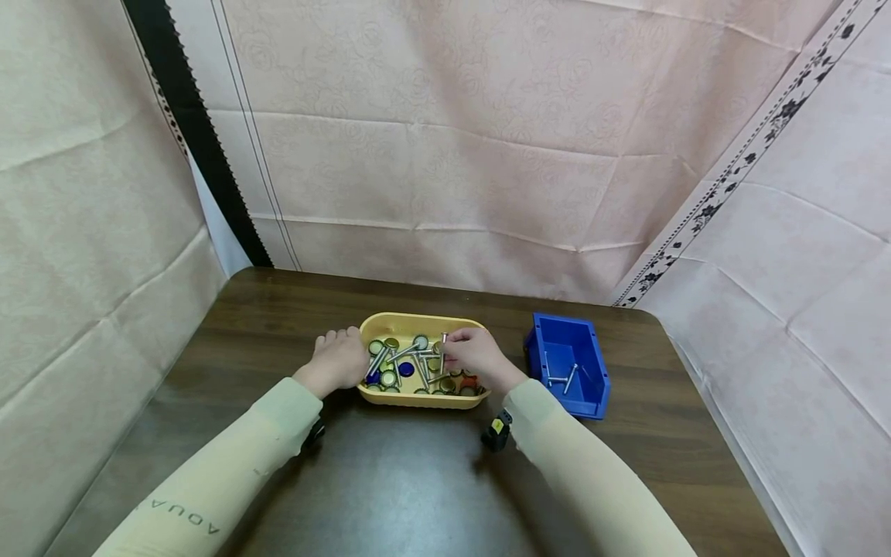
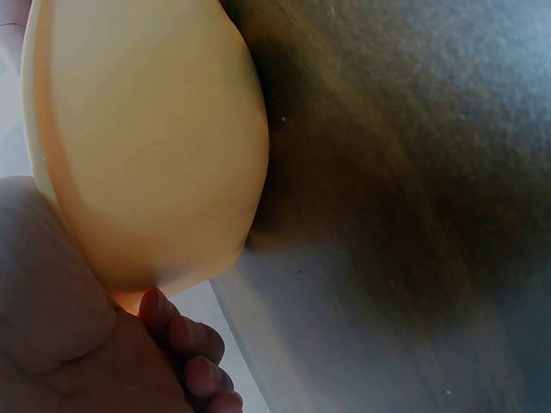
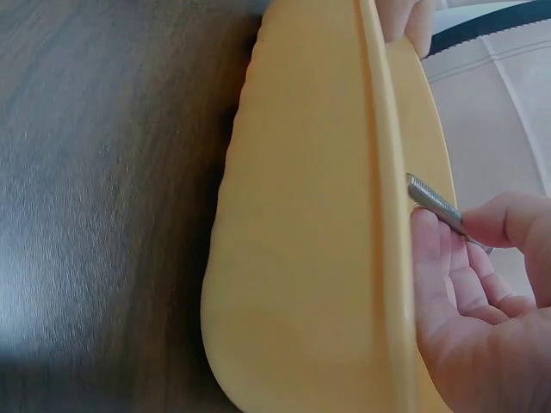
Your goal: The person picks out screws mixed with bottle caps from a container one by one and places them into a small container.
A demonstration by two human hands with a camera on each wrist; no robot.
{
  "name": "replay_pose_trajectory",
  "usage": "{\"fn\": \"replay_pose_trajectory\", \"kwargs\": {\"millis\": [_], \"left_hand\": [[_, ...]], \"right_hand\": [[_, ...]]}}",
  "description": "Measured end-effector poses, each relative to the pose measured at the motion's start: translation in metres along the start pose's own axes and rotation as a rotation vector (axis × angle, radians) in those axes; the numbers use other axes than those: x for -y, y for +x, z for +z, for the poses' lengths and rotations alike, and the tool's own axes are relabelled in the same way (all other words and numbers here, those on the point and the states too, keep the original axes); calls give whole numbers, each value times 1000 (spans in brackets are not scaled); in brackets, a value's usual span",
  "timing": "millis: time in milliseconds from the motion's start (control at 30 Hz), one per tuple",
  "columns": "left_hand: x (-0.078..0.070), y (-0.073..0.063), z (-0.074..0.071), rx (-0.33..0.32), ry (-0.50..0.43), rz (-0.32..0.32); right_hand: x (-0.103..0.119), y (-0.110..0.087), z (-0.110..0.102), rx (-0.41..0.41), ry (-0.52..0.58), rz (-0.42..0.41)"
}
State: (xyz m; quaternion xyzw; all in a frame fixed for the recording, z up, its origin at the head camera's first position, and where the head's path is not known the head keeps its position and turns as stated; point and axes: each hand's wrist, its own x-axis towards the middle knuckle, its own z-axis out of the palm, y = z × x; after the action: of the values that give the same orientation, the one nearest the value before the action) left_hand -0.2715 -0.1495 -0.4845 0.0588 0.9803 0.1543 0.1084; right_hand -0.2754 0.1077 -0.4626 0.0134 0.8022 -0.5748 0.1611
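Note:
A shallow yellow tray point(image 1: 422, 401) holds several metal bolts point(image 1: 421, 368) mixed with bottle caps in gold, white, blue and red, among them a dark blue cap point(image 1: 406, 369). At its left end, my left hand point(image 1: 338, 359) grips the rim; in the left wrist view the palm and fingers point(image 2: 204, 335) lie against the tray wall point(image 2: 155, 146). Over the tray's right part, my right hand point(image 1: 480, 357) pinches one bolt point(image 1: 443, 352) between thumb and fingers. The right wrist view shows that bolt's threaded end point(image 3: 430, 200) just beyond the tray rim.
To the right of the tray stands a blue bin point(image 1: 597, 379) with a few bolts point(image 1: 571, 379) at its bottom. Both containers are on a dark wooden table point(image 1: 404, 480). Pale cloth point(image 1: 445, 178) hangs behind the table and at its sides.

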Motion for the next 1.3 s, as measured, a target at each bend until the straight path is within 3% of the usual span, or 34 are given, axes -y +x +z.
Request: {"fn": "replay_pose_trajectory", "kwargs": {"millis": [300,633,1300], "left_hand": [[1,0,0,8,-8,-1],[0,0,-1,10,-5,1],[1,1,2,3,-18,1]], "right_hand": [[2,-5,-22,-25,44,3],[3,-9,-46,-84,85,70],[-7,-24,-100,-146,115,0]]}}
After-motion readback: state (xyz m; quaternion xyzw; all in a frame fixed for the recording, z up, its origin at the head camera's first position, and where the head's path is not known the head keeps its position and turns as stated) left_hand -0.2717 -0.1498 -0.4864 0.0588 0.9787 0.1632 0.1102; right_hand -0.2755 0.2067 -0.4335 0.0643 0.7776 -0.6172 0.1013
